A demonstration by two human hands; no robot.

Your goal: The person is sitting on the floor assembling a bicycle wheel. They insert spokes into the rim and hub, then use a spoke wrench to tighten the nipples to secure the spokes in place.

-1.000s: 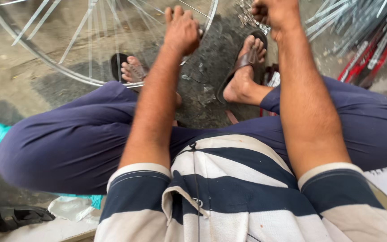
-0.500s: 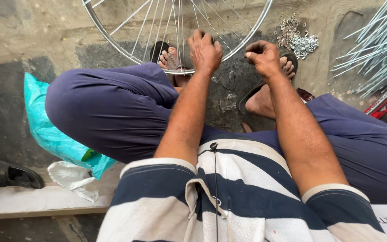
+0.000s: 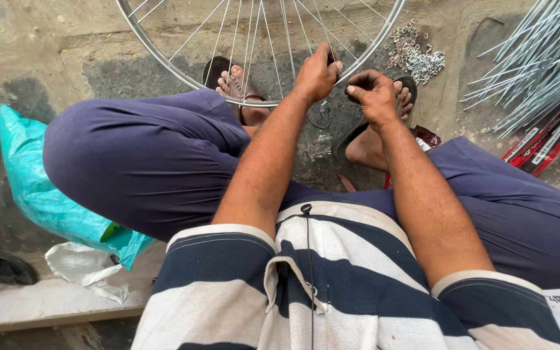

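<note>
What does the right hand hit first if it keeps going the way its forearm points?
The right hand points up and slightly left in the head view. Straight on, its fingers would likely first meet the wheel rim, then the spokes. Depth is unclear; the hand may sit slightly above the rim.

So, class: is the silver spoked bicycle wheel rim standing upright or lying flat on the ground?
Upright. The silver spoked bicycle wheel rim stands on edge between the sandalled feet, left hand gripping its lower arc, right hand beside it.

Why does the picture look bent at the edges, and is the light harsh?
Head view: wide lens bows the striped shirt and knees outward; soft, even daylight, no hard shadows; both hands, left hand and right hand, and the wheel rim stay sharp.
</note>
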